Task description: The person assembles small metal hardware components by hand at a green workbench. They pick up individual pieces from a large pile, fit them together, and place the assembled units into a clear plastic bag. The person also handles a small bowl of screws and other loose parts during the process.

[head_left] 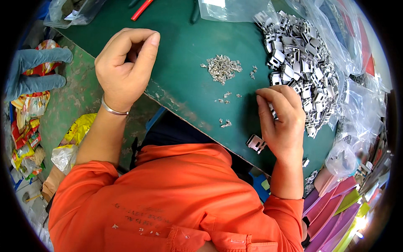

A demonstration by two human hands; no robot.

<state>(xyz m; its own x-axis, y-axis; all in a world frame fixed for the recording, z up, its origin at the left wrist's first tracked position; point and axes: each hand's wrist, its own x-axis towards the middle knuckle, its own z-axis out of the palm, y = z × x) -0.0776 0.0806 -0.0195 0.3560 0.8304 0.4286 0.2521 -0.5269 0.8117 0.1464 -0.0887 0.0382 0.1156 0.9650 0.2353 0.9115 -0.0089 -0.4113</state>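
The left hand (126, 67) is raised over the left part of the green tabletop (176, 50), its fingers curled in and the thumb pressed against the forefinger in a tight pinch; whatever it may grip is too small to make out. A thin metal bangle (112, 110) circles that wrist.

The right hand (283, 119) rests on the tabletop at the near right, fingers bent downward with their tips at the near edge of a big heap of stamped metal brackets (300, 59). It seems to press on or pick at one bracket beneath the fingers, but whether it actually grips it cannot be told. A single bracket (255, 143) lies just left of that hand's heel, close to the tabletop's near edge.

Between the two hands, farther back, sits a small pile of tiny silvery parts (223, 67), with a few loose ones (226, 123) scattered nearer. The large heap spills out of clear plastic bags (336, 46) along the right side.

At the far edge lie another clear bag (73, 12) and a red tool handle (142, 9). Off the tabletop to the left, a grey glove (33, 71) rests on colourful wrappers (25, 122). Pink and yellow sheets (336, 206) are stacked at the near right. The person wears an orange shirt (176, 197).
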